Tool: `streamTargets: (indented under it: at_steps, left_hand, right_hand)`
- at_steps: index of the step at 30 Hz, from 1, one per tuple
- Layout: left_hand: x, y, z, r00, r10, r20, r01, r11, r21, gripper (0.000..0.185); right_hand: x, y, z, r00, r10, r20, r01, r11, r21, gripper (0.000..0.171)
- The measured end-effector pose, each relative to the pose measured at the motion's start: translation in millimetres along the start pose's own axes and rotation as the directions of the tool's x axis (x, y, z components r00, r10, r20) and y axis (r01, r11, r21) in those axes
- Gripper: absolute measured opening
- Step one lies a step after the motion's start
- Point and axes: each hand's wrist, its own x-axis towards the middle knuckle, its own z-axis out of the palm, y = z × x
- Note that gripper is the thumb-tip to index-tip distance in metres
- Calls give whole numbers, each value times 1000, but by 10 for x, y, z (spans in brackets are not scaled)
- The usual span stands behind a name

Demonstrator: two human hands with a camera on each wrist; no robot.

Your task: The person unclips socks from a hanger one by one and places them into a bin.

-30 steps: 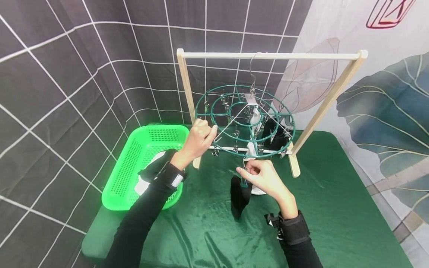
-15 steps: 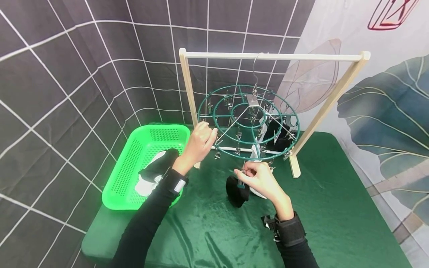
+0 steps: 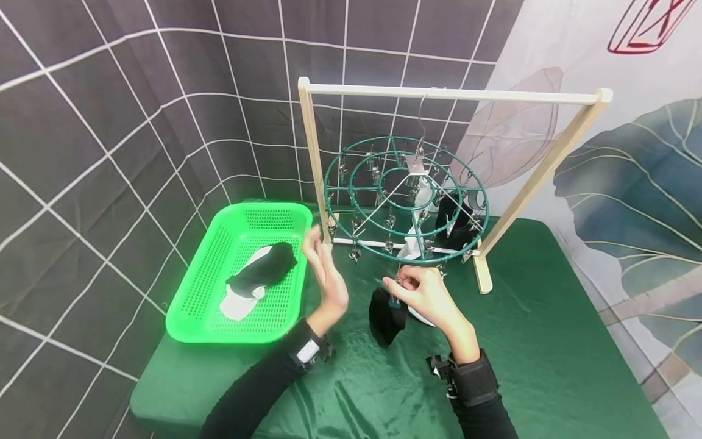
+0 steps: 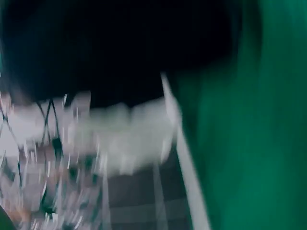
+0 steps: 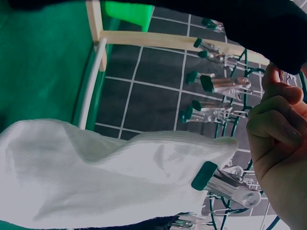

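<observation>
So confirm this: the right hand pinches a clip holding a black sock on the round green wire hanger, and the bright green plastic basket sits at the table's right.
Wrong side. The bright green plastic basket sits at the table's left, as the head view shows. The right hand does pinch a clip holding the black sock on the round green wire hanger.

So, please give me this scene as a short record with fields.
left hand: open, in the air, holds nothing
right hand: pinches a clip with a black sock
hanger: round, green, hooked on the wooden rack
basket: green, left side, one black and one white sock inside
table: green cloth
</observation>
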Motion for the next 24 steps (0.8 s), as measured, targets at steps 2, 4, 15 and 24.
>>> streamTargets:
  at_steps: [2,4,15,24]
  left_hand:
    - [-155,-27,16,975,-212,-64,204,973,-106,31]
    - [-288,-73,13,926,-374,-45,368,924,-107,31]
    - [-571,-201,-142,660,-638,396,520,769,372,62]
    - [-564,-143,-301,696,-548,464,495,834,243,46]
  right_hand:
    - [0,3,3,1000,-7,-13,7,1000,-6,44]
    - [-2,11,11,999,-17,-27,17,1000,-9,46]
    - [-15,43,84,994,-37,-104,36,999,-13,30]
    - [-59,110,88,986,79,-147,-80,997,-1,36]
